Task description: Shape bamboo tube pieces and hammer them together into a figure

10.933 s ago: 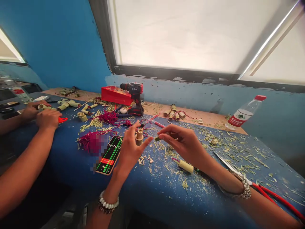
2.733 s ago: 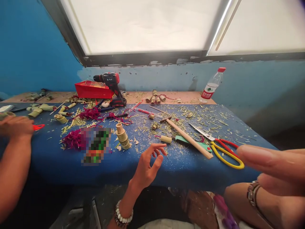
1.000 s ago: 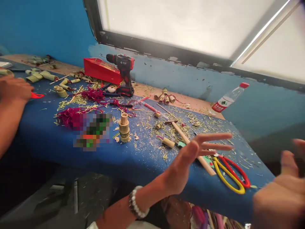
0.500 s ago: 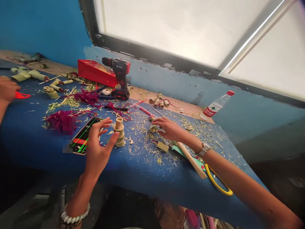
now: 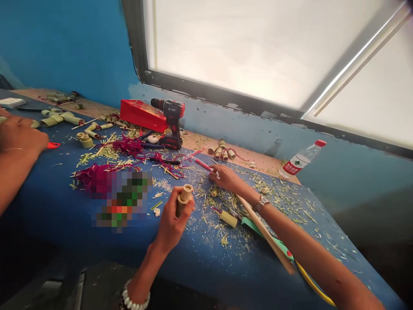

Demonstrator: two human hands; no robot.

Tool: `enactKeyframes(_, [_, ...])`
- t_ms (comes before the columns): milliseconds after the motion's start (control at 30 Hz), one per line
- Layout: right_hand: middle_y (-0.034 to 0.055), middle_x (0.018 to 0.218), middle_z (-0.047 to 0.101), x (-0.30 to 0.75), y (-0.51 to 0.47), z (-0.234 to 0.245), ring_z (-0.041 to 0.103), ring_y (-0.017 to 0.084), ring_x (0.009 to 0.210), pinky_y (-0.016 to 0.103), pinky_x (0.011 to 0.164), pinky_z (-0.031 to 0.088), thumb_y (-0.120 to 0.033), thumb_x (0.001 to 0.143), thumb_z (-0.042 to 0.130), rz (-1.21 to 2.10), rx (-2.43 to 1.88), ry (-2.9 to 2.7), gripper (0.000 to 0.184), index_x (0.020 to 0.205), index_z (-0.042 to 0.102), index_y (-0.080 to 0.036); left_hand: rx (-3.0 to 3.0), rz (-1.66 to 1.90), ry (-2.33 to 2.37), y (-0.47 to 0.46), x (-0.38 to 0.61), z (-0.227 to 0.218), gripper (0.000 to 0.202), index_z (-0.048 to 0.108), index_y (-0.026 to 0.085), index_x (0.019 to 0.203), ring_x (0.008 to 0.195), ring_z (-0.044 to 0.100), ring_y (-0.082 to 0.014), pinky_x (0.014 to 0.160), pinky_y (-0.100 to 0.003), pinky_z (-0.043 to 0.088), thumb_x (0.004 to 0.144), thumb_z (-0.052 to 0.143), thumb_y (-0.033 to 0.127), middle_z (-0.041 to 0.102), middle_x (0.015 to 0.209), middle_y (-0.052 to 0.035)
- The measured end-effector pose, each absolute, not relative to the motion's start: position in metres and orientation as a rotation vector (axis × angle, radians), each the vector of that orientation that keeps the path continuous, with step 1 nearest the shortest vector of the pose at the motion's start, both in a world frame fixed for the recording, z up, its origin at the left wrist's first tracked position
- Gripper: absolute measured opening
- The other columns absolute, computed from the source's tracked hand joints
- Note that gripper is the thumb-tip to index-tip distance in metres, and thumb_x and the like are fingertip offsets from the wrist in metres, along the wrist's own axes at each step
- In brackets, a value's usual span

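My left hand point(image 5: 172, 220) is closed around a stacked bamboo tube piece point(image 5: 185, 194) and holds it just above the blue table point(image 5: 200, 258). My right hand point(image 5: 226, 178) reaches forward over the shavings. Its fingertips are drawn together low on the table beside a pink stick point(image 5: 203, 164), and what they pinch is hidden. A small bamboo ring point(image 5: 214, 192) lies just near that hand. A short bamboo tube point(image 5: 228, 218) lies under my right forearm's near side.
A wooden-handled hammer point(image 5: 265, 233), a green-handled tool point(image 5: 280, 248) and yellow scissors point(image 5: 314, 287) lie by my right arm. Further back are a red drill point(image 5: 171, 123), red box point(image 5: 140, 114), bamboo tube bundle point(image 5: 221, 151) and water bottle point(image 5: 301, 159). A co-worker's hand point(image 5: 20, 137) rests at left beside magenta thread point(image 5: 94, 178).
My left hand has closed on the stacked bamboo piece and lifted it off the table. My right hand has slid forward from the bamboo ring toward the pink stick.
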State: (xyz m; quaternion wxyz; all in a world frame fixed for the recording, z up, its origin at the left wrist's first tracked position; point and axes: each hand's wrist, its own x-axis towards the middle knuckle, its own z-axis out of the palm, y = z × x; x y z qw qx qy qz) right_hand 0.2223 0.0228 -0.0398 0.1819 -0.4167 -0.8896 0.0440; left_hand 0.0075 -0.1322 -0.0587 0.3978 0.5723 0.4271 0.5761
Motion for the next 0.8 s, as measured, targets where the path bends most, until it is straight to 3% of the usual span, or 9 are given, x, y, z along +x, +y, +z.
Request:
enactKeyframes(100, [0.0106, 0.102, 0.067, 0.227, 0.009, -0.024, 0.061, 0.025, 0.095, 0.044, 0.088, 0.049, -0.02, 0.092, 0.058, 0.099, -1.055, -2.452, 0.044, 0.135, 0.05, -0.016, 1.51, 1.37, 1.095, -0.133, 0.016, -0.061, 0.021, 0.048, 0.022, 0.102, 0.07, 0.053, -0.0131, 0.066, -0.027, 0.045, 0.095, 0.049, 0.042, 0.057, 0.082, 0.0007])
enactKeyframes(333, [0.0062, 0.105, 0.064, 0.234, -0.05, 0.011, 0.062, 0.022, 0.094, 0.042, 0.086, 0.052, -0.023, 0.095, 0.057, 0.115, -0.924, -2.278, 0.046, 0.138, 0.044, -0.028, 1.521, 1.389, 1.05, -0.125, 0.016, -0.06, 0.019, 0.049, 0.022, 0.092, 0.062, 0.049, -0.0094, 0.058, -0.021, 0.042, 0.088, 0.061, 0.036, 0.056, 0.078, 0.0035])
enactKeyframes(567, [0.002, 0.107, 0.068, 0.218, -0.09, 0.018, 0.065, 0.02, 0.099, 0.039, 0.091, 0.05, -0.018, 0.093, 0.062, 0.246, -0.851, -2.269, 0.055, 0.141, 0.039, -0.032, 1.554, 1.44, 1.024, -0.119, 0.024, -0.05, 0.037, 0.058, 0.025, 0.121, 0.05, 0.034, -0.0073, 0.047, -0.019, 0.032, 0.086, 0.066, 0.03, 0.044, 0.063, 0.0077])
enactKeyframes(633, [0.0017, 0.109, 0.069, 0.216, -0.097, 0.017, 0.064, 0.019, 0.101, 0.039, 0.092, 0.049, -0.017, 0.094, 0.062, 0.266, -0.817, -2.336, 0.055, 0.141, 0.039, -0.032, 1.577, 1.472, 1.026, -0.119, 0.025, -0.05, 0.026, 0.065, 0.025, 0.113, 0.05, 0.033, -0.0071, 0.046, -0.019, 0.03, 0.087, 0.064, 0.031, 0.045, 0.061, 0.0073])
enactKeyframes(700, [0.0018, 0.11, 0.069, 0.216, -0.102, 0.016, 0.063, 0.02, 0.102, 0.039, 0.091, 0.049, -0.016, 0.095, 0.06, 0.274, -0.796, -2.377, 0.055, 0.142, 0.038, -0.031, 1.584, 1.5, 1.026, -0.119, 0.026, -0.052, 0.012, 0.068, 0.021, 0.093, 0.05, 0.033, -0.0067, 0.046, -0.02, 0.029, 0.089, 0.063, 0.032, 0.045, 0.059, 0.0065])
enactKeyframes(800, [0.0029, 0.107, 0.068, 0.219, -0.102, 0.016, 0.062, 0.02, 0.098, 0.04, 0.088, 0.05, -0.017, 0.095, 0.06, 0.264, -0.774, -2.402, 0.052, 0.141, 0.04, -0.029, 1.598, 1.491, 1.028, -0.12, 0.025, -0.053, 0.018, 0.062, 0.018, 0.076, 0.05, 0.034, -0.0062, 0.047, -0.019, 0.029, 0.088, 0.063, 0.032, 0.045, 0.058, 0.0063])
